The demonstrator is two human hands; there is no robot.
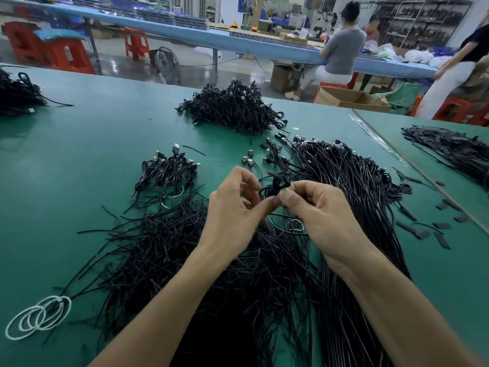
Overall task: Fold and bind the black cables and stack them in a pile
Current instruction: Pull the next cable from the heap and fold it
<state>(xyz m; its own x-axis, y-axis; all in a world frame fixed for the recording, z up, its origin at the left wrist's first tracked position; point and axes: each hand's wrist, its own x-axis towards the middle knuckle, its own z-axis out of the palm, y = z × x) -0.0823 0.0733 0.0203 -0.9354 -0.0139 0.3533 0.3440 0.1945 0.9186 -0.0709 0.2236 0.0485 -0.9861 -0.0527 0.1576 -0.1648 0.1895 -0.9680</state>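
Observation:
Both hands hold a small folded black cable above the green table. My left hand pinches its lower side with thumb and fingers. My right hand pinches its right end, where a thin black tie sticks out. A small row of bound cables lies to the left. Straight loose cables fan out on the right. Under my forearms spreads a heap of thin black ties. A large pile of bound cables sits further back.
White cord loops lie at the near left. More black cables sit at the far left, and black strips on the adjoining table at right. Small black scraps dot the right side. People sit and stand beyond the table.

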